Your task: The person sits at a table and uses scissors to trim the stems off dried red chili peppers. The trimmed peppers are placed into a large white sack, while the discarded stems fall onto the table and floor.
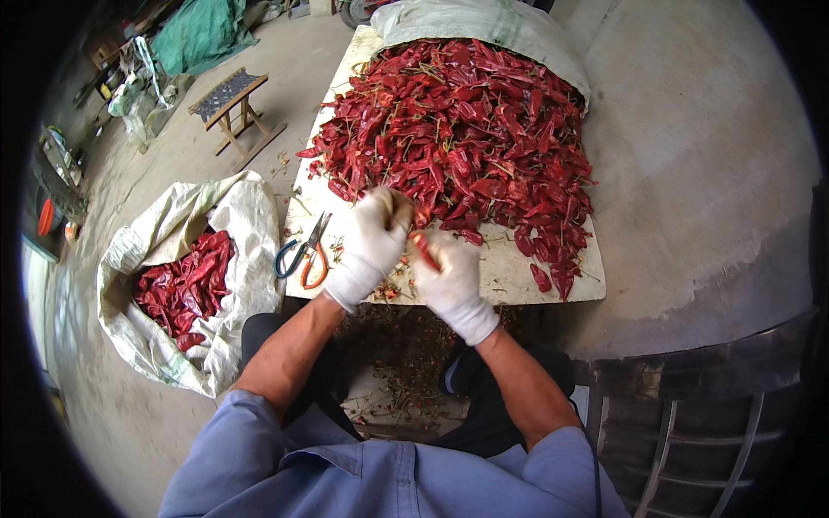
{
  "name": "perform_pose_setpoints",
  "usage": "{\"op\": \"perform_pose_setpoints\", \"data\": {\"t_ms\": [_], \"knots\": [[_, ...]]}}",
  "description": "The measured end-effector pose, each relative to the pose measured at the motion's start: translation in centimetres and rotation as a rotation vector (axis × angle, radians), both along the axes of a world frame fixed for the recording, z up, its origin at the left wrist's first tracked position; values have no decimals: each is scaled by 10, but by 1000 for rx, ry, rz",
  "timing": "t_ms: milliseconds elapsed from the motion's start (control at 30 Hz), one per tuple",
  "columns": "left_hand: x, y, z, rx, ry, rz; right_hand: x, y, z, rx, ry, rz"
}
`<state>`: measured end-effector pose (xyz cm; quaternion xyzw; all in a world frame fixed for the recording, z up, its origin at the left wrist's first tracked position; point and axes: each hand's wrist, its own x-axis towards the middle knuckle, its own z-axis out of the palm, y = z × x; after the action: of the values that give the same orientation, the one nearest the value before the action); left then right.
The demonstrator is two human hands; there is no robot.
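Note:
White work gloves cover both of my hands over the near edge of a pale board table (518,285). My right hand (450,275) is closed around a red chili pepper (424,251), whose top end points toward my left hand. My left hand (375,239) is curled just left of it, at the edge of the heap; its fingertips are blurred, and I cannot tell if it holds anything. A big heap of dried red chili peppers with stems (453,129) spreads from a white woven sack (486,22). Orange-and-blue-handled scissors or snips (311,252) lie left of my left hand.
On the floor at the left stands an open white woven sack (252,239) with red peppers (188,285) inside. Beyond it is a folding stool (236,94). Stem scraps litter the table edge and the floor between my legs. A metal-barred frame (667,440) stands at lower right.

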<state>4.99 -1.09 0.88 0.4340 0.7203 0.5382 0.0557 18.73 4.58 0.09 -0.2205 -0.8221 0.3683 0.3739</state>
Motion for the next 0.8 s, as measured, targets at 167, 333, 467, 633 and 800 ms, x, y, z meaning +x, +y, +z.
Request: {"op": "perform_pose_setpoints", "data": {"t_ms": [167, 333, 467, 633, 800], "knots": [[-35, 11, -1, 83, -388, -62, 1, -11, 3, -313, 117, 176], [-66, 4, -13, -692, 145, -149, 12, 35, 5, -859, 367, 163], [-69, 13, -36, -719, 369, -146, 18, 55, 1, -968, 425, 58], [-68, 31, -60, -682, 436, -115, 23, 64, 1, -1065, 463, 212], [-65, 38, -80, -647, 543, -186, 21, 62, 2, -1049, 383, -18]]}}
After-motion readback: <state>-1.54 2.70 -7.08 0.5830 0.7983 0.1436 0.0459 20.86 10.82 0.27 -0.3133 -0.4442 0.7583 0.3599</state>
